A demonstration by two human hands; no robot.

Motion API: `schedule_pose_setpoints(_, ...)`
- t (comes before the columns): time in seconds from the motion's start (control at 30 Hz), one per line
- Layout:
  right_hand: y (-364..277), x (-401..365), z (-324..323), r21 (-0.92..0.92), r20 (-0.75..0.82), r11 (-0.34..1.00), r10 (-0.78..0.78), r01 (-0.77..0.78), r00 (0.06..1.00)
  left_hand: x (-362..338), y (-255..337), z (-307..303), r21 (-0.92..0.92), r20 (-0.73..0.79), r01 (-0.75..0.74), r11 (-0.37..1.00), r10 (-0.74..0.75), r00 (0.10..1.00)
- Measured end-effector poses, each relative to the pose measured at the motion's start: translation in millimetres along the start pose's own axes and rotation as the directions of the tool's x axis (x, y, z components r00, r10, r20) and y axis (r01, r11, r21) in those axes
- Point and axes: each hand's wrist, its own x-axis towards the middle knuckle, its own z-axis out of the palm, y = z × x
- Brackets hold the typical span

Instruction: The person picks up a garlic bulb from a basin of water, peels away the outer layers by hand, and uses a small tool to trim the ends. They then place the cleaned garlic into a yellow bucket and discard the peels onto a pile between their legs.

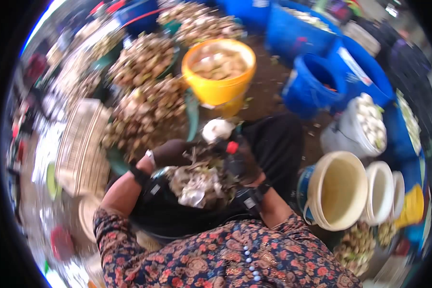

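My right hand (241, 161), in a dark glove, is curled beside a peeled white onion (218, 130) and appears to grip it at the fingertips. A small red piece (232, 147) shows at these fingers; blur hides what it belongs to. To the left, my left hand (174, 152), also dark-gloved, reaches in toward the middle. Its fingers are blurred, and dry stringy bits show near them. Below both hands, a heap of papery onion skins (197, 185) lies on my lap.
Ahead stands a yellow bucket (219, 91) with pale onions. Unpeeled onions (146, 115) fill basins on the left, near a woven basket (81, 149). On the right are a blue bucket (306, 91), a white pail (343, 137) of peeled onions and a cream bucket (338, 192).
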Motion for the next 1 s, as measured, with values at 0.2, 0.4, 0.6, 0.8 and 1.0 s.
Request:
schedule_pose_setpoints(0.2, 40, 13, -8, -0.02, -0.047, 0.945, 0.326, -0.327, 0.944, -46, 12, 21, -0.315, -0.026, 0.616, 0.723, -0.655, 0.755)
schedule_pose_setpoints(0.4, 127, 2, 0, -0.034, 0.105, 0.7, 0.712, -0.713, 0.694, -97, 10, 56, -0.639, -0.25, 0.263, 0.723, -0.519, 0.817)
schedule_pose_setpoints(0.6, 154, -10, 16, -0.107, 0.16, 0.346, 0.931, -0.932, 0.328, -131, 15, 82, -0.67, -0.218, 0.379, 0.639, -0.657, 0.722)
schedule_pose_setpoints(0.8, 175, -12, 6, 0.013, 0.256, 0.279, 0.927, -0.96, 0.272, -176, 8, 61, -0.632, -0.258, 0.461, 0.623, -0.73, 0.633)
schedule_pose_setpoints(1.0, 179, -23, 6, 0.097, 0.547, 0.385, 0.75, -0.918, 0.372, -155, 17, 63, -0.782, -0.189, 0.302, 0.545, -0.67, 0.718)
